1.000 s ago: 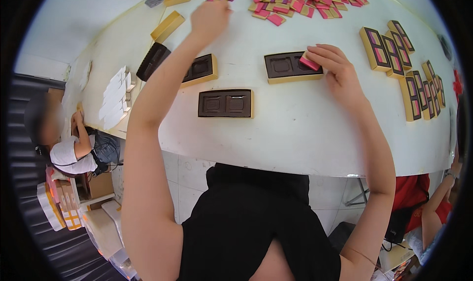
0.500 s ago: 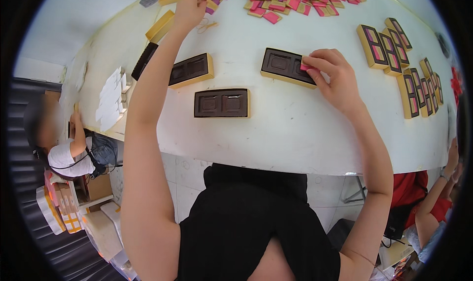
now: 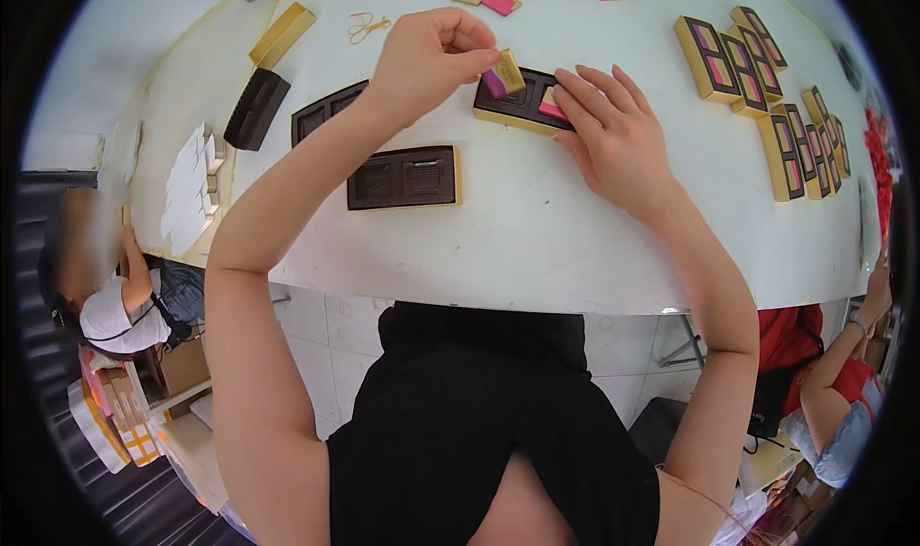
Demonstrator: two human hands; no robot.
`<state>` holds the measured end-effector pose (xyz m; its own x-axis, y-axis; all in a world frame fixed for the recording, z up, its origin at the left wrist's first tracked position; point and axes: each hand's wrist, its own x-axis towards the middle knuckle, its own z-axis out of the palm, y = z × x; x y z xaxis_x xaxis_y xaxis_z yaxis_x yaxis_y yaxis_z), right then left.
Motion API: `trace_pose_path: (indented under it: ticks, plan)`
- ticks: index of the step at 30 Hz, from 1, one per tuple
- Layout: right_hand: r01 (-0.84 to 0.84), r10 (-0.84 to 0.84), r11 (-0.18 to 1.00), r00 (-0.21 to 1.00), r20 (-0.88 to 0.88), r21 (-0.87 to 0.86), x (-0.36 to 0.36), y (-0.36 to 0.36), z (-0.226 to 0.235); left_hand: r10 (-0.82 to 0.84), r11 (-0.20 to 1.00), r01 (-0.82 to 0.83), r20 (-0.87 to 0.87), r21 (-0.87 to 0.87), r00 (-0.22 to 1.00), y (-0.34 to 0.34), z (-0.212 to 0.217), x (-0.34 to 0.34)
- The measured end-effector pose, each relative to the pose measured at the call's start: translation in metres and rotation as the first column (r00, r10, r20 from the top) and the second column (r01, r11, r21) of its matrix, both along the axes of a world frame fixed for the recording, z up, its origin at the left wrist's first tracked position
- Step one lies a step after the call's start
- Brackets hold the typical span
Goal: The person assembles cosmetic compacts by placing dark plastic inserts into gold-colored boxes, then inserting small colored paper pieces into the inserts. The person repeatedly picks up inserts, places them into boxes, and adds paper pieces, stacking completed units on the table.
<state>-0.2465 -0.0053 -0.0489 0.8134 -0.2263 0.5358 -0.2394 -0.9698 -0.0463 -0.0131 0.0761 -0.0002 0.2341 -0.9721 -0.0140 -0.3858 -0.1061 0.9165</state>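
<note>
My left hand [image 3: 431, 59] pinches a small square piece [image 3: 508, 73] wrapped in gold and purple. It is held tilted over the left compartment of a gold box [image 3: 517, 120] with a dark two-compartment tray. Over the box's right end lies my right hand [image 3: 618, 132], its fingers stretched and apart. Beside those fingers a pink and gold piece [image 3: 551, 103] shows in the right compartment, partly covered by the hand. Nearer me stands another gold box with a bare dark tray [image 3: 404, 178]. A similar box [image 3: 309, 120] sits farther left, partly behind my left forearm.
Pink, purple and gold pieces [image 3: 500, 4] are heaped at the far edge. Filled boxes [image 3: 709, 62] stand in groups at the right. A dark tray [image 3: 257, 110], a gold box [image 3: 284, 34] and white folded cards [image 3: 192, 192] lie left. Other people [image 3: 120, 307] are at both sides.
My left hand has come from the far pile to the box with a purple and gold piece. My right fingers have spread, leaving the pink piece in the compartment. The view has shifted slightly.
</note>
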Motion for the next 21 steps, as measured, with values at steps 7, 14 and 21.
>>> trace_pose_path:
  ticks: [7, 14, 21]
  plan:
    - [0.047, -0.048, 0.999, 0.992, -0.112, -0.009, 0.0, 0.006, -0.006, 0.082, 0.995, -0.059, 0.339, -0.079, 0.937, 0.001, -0.015, -0.003]
    - [0.044, -0.046, 0.999, 0.995, -0.09, -0.02, 0.002, 0.005, -0.008, 0.121, 0.97, 0.007, 0.512, -0.242, 0.851, 0.009, -0.022, -0.013]
    - [0.031, -0.031, 1.0, 0.998, -0.061, 0.005, 0.002, 0.005, -0.007, 0.1, 0.753, 0.51, 0.838, -0.416, 0.536, 0.021, -0.014, -0.009]
